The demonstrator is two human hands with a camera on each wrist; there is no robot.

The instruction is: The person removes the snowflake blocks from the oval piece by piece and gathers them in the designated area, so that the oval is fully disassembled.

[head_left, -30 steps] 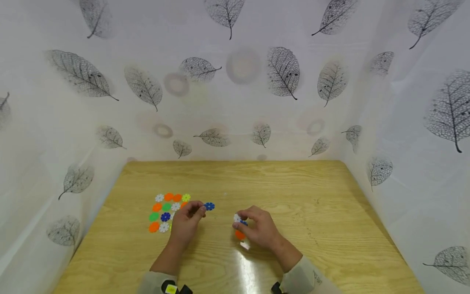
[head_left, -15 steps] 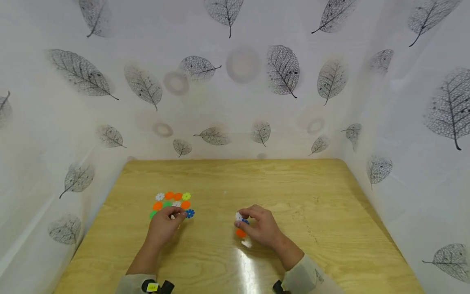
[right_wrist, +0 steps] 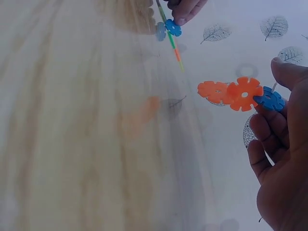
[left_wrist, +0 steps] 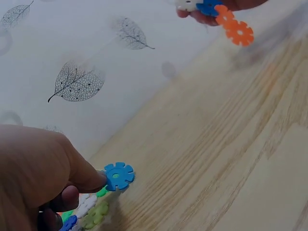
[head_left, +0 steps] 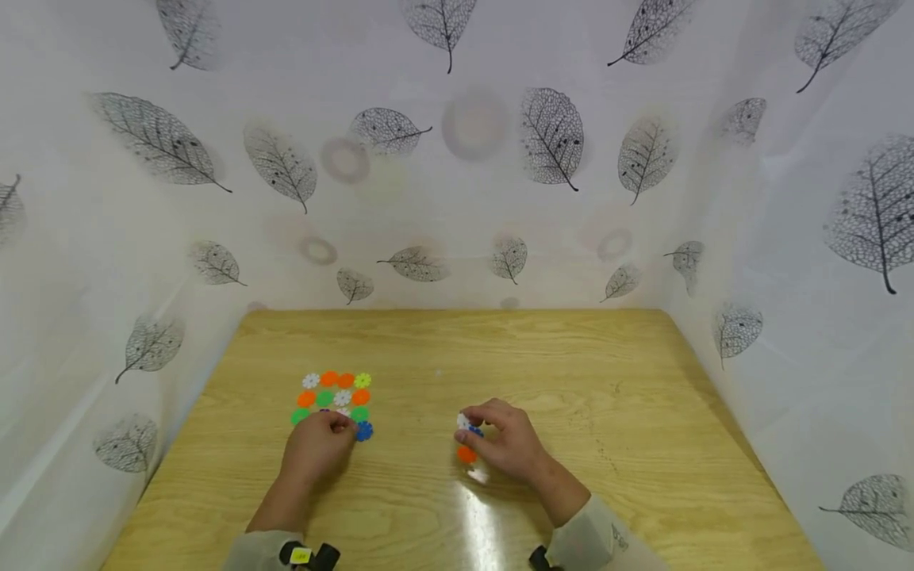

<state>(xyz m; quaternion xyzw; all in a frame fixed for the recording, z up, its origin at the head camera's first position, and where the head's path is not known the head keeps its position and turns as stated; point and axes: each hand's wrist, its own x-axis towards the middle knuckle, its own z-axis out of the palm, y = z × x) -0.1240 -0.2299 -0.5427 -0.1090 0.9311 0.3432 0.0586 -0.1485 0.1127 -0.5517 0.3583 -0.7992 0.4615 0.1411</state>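
The risk sits at the left hand: it pinches a blue disc by one edge only, thumb and finger curled on the rim, and lowers it at the near right corner of the flat grid of discs on the table — a slight sideways slip could, I judge, nudge the green and white pieces beside it and break the rows, or let the disc tip onto its neighbour instead of lying flat. In the left wrist view the blue disc juts out past the fingertips, touching or nearly touching the table; I cannot tell which. The right hand is well apart from it, toward the middle of the table's near half, fingers curled round a small chain of joined discs — two orange, one blue, a white one by the thumb. That chain hangs out from a light grip, so it might, in my judgement, twist loose or drop a piece if the fingers shift. The grid lies near the left edge, just beyond the left hand.
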